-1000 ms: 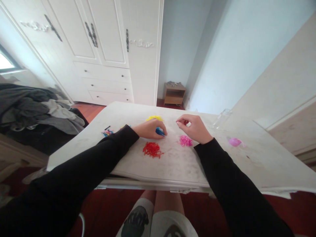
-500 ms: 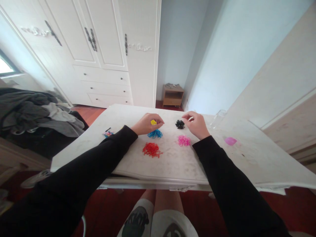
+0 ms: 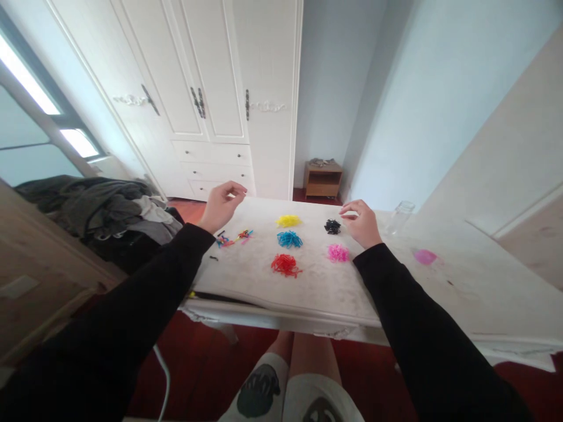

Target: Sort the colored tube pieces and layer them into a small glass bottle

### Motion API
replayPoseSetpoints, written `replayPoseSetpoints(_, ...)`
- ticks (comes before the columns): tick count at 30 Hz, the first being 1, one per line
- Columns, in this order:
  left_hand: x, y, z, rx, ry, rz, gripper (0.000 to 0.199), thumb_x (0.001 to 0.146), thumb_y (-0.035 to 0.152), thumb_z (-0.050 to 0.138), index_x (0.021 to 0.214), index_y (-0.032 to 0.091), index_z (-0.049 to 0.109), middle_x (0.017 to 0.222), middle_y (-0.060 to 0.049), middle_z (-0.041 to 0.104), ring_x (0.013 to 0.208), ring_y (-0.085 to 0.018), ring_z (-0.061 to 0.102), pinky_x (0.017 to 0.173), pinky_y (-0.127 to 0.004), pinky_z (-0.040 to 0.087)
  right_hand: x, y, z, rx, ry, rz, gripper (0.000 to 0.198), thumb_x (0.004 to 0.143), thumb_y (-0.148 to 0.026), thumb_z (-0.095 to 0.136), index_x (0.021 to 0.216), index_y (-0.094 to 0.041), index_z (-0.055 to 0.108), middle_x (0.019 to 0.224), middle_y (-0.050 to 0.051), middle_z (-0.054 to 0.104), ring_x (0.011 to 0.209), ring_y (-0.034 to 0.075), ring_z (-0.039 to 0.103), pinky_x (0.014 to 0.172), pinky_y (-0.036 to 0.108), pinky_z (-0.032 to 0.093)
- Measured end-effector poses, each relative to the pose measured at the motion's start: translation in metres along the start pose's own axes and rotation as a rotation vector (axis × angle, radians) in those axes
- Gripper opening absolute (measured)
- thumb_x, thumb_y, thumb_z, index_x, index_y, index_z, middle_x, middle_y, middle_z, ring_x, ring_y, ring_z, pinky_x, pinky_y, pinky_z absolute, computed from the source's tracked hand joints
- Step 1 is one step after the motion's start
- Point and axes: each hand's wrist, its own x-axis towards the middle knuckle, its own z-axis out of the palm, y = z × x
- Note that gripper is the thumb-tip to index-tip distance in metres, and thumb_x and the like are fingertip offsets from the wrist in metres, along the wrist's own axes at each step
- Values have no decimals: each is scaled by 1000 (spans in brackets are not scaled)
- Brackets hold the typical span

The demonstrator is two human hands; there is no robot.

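Note:
Several small piles of what look like rubber bands lie on the white table [image 3: 246, 275]: a yellow pile [image 3: 288, 221], a blue pile [image 3: 289, 239], a red pile [image 3: 285, 265], a black pile [image 3: 332, 227] and a pink pile [image 3: 338, 253]. My left hand [image 3: 222, 205] hovers above mixed-colour bands [image 3: 225, 241] at the table's left. Its fingers are loosely curled, with a gap to the thumb and nothing visible between. Just right of the black pile is my right hand [image 3: 361, 223], its fingers bent and slightly apart, with nothing seen in them.
A clear glass container [image 3: 399, 217] stands at the back right, beyond my right hand. Further right lies a flat pink item [image 3: 425, 257]. One dark band [image 3: 213, 258] sits near the left edge. Heaped clothes [image 3: 101, 205] are left of the table, and a white wardrobe [image 3: 272, 152] is behind.
My left hand has moved left and up, away from the yellow and blue piles, uncovering them. My right hand stays beside the black pile. The camera view has shifted left.

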Motion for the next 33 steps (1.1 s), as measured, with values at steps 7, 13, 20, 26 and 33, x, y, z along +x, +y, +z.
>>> replayPoseSetpoints(7, -18, -37, -63, 277, -228, -148, 17, 72, 30, 70, 79, 16, 76, 71, -5, 72, 68, -18, 63, 69, -30, 48, 0, -3, 0, -42, 40, -14, 14, 70, -10, 61, 72, -20, 71, 97, 6, 63, 93, 22, 65, 75, 37, 64)
replayPoseSetpoints(13, -26, -30, -57, 355, -436, -166, 23, 72, 38, 72, 79, 17, 78, 75, -6, 75, 69, -18, 65, 66, -28, 48, 0, -1, 0, -16, 44, -41, 16, 71, -10, 58, 71, -20, 71, 97, 6, 63, 91, 21, 66, 75, 37, 63)
replayPoseSetpoints(20, -32, -24, -28, 426, -645, -160, 37, 67, 48, 77, 90, 19, 81, 82, -6, 77, 71, -19, 68, 65, -26, 49, -2, -1, 1, -19, 30, -34, 11, 71, -12, 62, 70, -20, 70, 96, 6, 63, 90, 21, 66, 74, 37, 63)
replayPoseSetpoints(26, -29, -30, -27, 442, -751, -131, 31, 73, 43, 69, 84, 16, 79, 77, -7, 75, 69, -18, 65, 64, -27, 46, -1, 0, 0, -42, 24, -50, 18, 71, -8, 56, 69, -20, 69, 95, 6, 62, 87, 20, 66, 72, 35, 62)
replayPoseSetpoints(33, -25, -20, -30, 494, -702, -119, 30, 79, 44, 60, 76, 16, 71, 68, -4, 67, 62, -17, 57, 60, -28, 39, -2, -4, 1, -38, 16, -39, 13, 68, -8, 62, 67, -20, 68, 92, 4, 61, 86, 20, 65, 71, 34, 62)
